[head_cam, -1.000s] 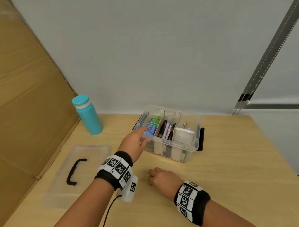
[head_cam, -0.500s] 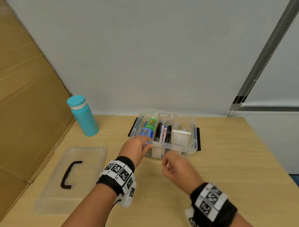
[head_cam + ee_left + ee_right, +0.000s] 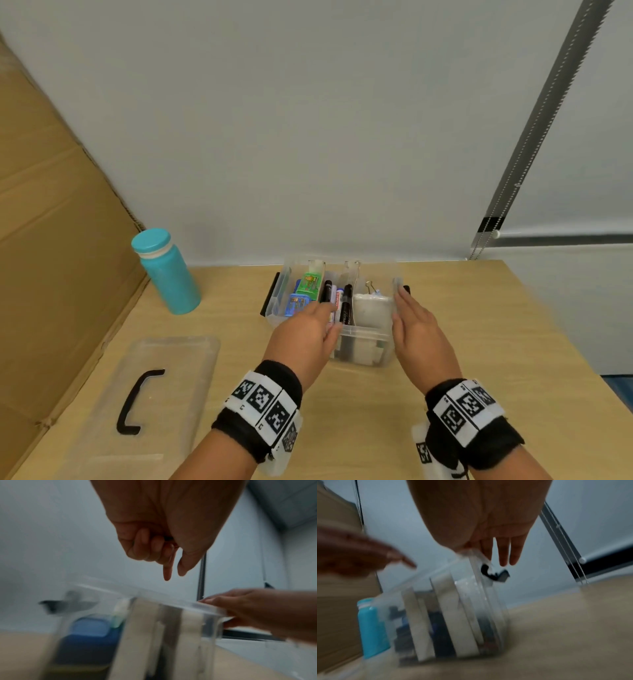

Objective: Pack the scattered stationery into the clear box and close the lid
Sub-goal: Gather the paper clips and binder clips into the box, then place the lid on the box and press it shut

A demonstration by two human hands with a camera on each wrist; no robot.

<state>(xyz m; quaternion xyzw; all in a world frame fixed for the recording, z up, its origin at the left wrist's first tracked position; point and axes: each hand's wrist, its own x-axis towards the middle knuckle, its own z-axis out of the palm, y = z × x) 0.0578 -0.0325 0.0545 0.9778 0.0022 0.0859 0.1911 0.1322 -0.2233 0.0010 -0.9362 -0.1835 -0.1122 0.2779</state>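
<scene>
The wooden table holds everything. Your lid lies flat at your left, well apart from the clear box, so the box is not closed yet. The box sits in the middle, full of pens and other small things. A moment ago your right hand rested curled on the table; now it lies flat against the box's right side. Your left hand stays at the near rim, fingers loosely bent, holding nothing. Packing looks done; the lid comes next.

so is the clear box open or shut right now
Open. The clear box has no cover; its lid lies flat on the table to the left.
</scene>
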